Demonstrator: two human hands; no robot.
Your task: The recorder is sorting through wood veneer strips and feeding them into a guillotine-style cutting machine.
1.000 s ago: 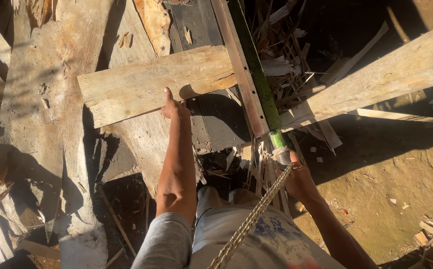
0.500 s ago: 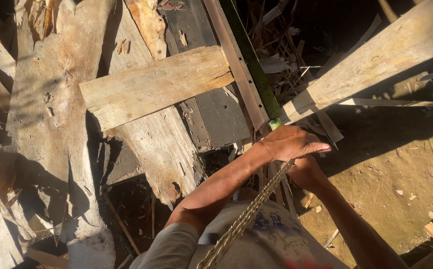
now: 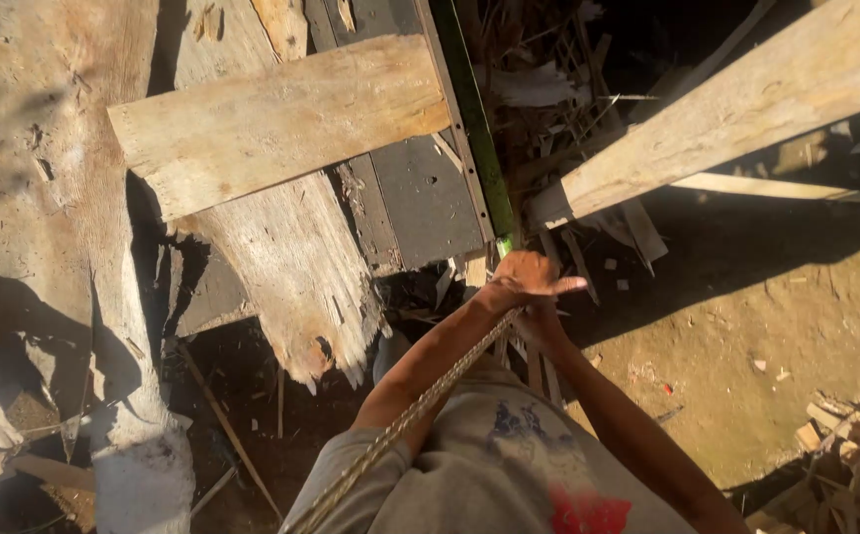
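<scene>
At frame centre, the left hand (image 3: 527,277) lies over the right hand (image 3: 541,314), both seemingly clamped on the long green-edged wooden bar (image 3: 469,129); grip mostly hidden, beside a twisted rope (image 3: 420,405)

A long green-edged bar (image 3: 469,129) — dark, narrow, tilted — runs up and away from both hands, its lower end gripped beneath the left hand (image 3: 524,277).
</scene>
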